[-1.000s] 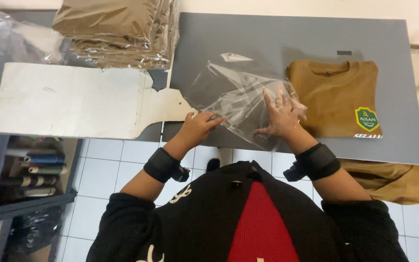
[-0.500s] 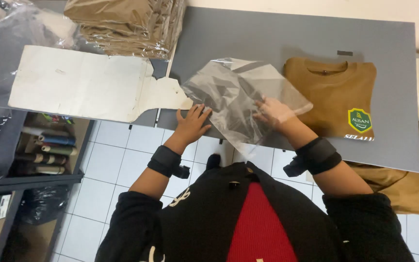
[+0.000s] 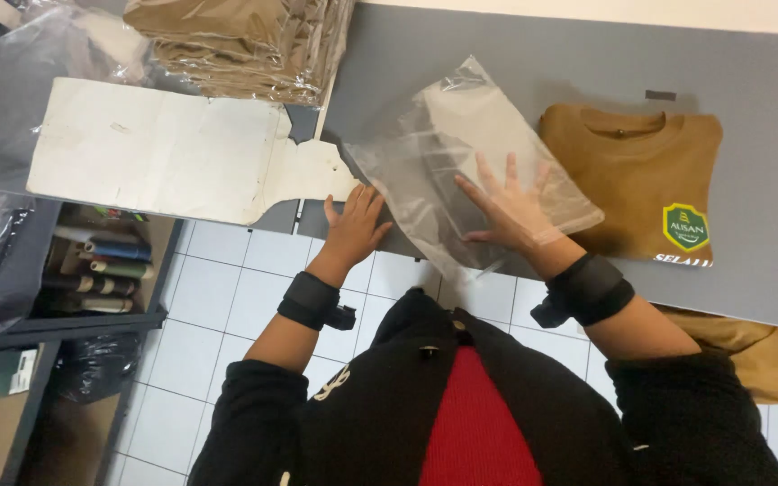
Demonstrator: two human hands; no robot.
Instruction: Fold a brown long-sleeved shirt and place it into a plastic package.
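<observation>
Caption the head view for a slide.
Both hands, left hand and right hand, press a clear plastic bag flat beside a folded brown shirt.

Clear plastic bag is lying tilted at the near edge of the grey table, its right corner overlapping the folded brown shirt. Shield-shaped green and yellow label is sitting on the shirt's near right corner. Stack of bagged brown garments is resting at the table's far left corner.
</observation>
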